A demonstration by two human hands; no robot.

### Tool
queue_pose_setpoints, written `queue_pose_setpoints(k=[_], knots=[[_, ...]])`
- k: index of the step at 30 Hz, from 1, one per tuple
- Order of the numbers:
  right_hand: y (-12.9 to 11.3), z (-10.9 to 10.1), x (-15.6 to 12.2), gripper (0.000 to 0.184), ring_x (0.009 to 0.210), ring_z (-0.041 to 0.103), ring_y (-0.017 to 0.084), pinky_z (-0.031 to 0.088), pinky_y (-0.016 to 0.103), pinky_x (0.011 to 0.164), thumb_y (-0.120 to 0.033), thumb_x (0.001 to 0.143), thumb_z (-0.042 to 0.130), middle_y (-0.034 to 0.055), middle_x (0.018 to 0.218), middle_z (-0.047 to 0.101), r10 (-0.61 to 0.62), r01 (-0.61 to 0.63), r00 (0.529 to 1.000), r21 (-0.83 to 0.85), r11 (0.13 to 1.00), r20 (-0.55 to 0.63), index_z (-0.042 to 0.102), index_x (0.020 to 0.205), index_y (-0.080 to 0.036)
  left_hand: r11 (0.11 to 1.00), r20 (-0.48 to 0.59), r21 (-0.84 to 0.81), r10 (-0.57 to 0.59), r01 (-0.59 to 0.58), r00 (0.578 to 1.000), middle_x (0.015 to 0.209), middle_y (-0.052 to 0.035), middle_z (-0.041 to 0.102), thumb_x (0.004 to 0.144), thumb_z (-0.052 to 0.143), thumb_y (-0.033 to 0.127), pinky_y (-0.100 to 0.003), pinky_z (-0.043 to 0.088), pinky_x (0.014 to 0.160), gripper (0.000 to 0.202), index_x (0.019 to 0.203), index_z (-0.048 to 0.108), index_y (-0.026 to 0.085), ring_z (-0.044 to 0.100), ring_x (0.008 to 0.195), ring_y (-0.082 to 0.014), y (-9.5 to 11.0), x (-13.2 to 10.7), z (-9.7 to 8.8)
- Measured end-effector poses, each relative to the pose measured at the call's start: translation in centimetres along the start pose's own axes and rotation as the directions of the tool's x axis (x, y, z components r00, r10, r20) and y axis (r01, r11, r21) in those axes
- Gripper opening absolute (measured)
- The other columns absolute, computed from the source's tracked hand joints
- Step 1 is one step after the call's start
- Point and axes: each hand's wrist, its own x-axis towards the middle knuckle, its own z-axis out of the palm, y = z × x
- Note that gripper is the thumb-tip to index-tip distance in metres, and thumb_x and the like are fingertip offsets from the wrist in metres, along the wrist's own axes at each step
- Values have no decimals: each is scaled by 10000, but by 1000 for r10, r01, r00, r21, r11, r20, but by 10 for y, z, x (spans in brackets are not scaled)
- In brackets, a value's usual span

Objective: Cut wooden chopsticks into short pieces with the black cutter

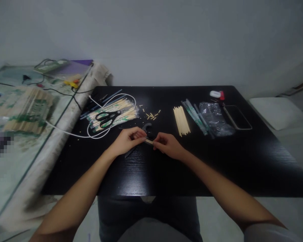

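Near the middle of the black table, my left hand (131, 138) and my right hand (168, 145) pinch the two ends of a short pale wooden stick (148, 142). Just behind the fingers lies a dark tool with a curved, hook-like head (147, 127); my left hand hides part of it, so its kind is unclear. Short cut stick pieces (151, 116) are scattered beyond the hands. To their right is a neat row of bare wooden sticks (181, 121). Black-handled scissors (108, 118) rest on wrapped chopsticks (130, 114) at the left.
A white cable (65, 132) loops over the wrapped chopsticks. Right of the bare sticks lie empty wrappers (195, 116), a crumpled clear bag (214, 117), a phone (237, 117) and a white case (215, 94). A cluttered glass surface (17, 151) adjoins the table's left side.
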Motion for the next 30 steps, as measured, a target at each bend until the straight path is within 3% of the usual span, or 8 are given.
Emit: queue_pose_setpoints(k=[6, 10, 17, 19, 21, 23, 26, 30], knots=[[-5, -7, 2, 254, 483, 513, 82, 393, 212, 468, -413, 878, 702, 6, 727, 721, 17, -21, 998, 73, 997, 54, 668, 944, -171, 995, -73, -96, 18, -25, 997, 884, -30, 744, 824, 787, 367, -275, 548, 713, 279, 1025, 715, 186, 682, 770, -145, 1, 4, -5], [-8, -23, 5, 290, 492, 519, 81, 403, 216, 480, -421, 858, 728, 16, 741, 726, 28, -32, 998, 66, 997, 59, 693, 981, -160, 986, -265, -144, 45, -86, 963, 794, -13, 699, 793, 803, 364, -262, 545, 664, 270, 967, 714, 177, 650, 692, -131, -3, 11, -15], [-12, -74, 8, 299, 537, 560, 122, 444, 256, 516, -452, 822, 736, 53, 753, 745, -17, -1, 988, -111, 994, -153, 722, 923, -171, 975, -691, -115, 59, -190, 721, 756, 10, 649, 794, 774, 336, -252, 543, 632, 228, 924, 662, 185, 621, 639, -117, -21, 21, -38], [-8, -95, 8, 282, 587, 603, 159, 481, 292, 566, -447, 832, 710, 72, 765, 744, -76, -7, 909, -197, 980, -409, 715, 899, -174, 971, -760, -101, 64, -214, 647, 765, 15, 638, 797, 768, 328, -259, 557, 653, 226, 925, 646, 187, 630, 651, -119, -25, 23, -43], [0, -115, 8, 245, 647, 631, 201, 520, 365, 668, -404, 870, 644, 88, 756, 728, -202, -78, 677, -342, 937, -708, 704, 885, -167, 968, -793, -101, 62, -232, 606, 776, 16, 633, 799, 766, 325, -266, 567, 671, 229, 931, 638, 188, 639, 667, -123, -29, 24, -44], [9, -132, 7, 249, 754, 663, 256, 523, 470, 824, -371, 899, 605, 127, 836, 736, -347, -195, 489, -488, 851, -800, 714, 956, -154, 967, -791, -112, 51, -227, 609, 778, 14, 635, 804, 763, 323, -267, 566, 674, 227, 934, 638, 185, 642, 671, -124, -30, 25, -42], [25, -146, 10, 368, 1007, 674, 349, 472, 559, 984, -371, 917, 583, 229, 1090, 724, -484, -220, 445, -616, 757, -754, 678, 1165, -116, 972, -756, -126, 36, -199, 654, 769, 10, 644, 817, 761, 329, -263, 558, 664, 227, 944, 646, 180, 645, 657, -122, -29, 25, -37], [36, -146, 15, 432, 1224, 609, 384, 437, 589, 1077, -330, 905, 559, 255, 1276, 666, -589, -172, 468, -722, 670, -659, 629, 1256, -88, 970, -717, -149, 28, -192, 697, 776, 2, 658, 820, 766, 325, -266, 568, 666, 231, 953, 650, 177, 652, 653, -123, -28, 24, -30]])
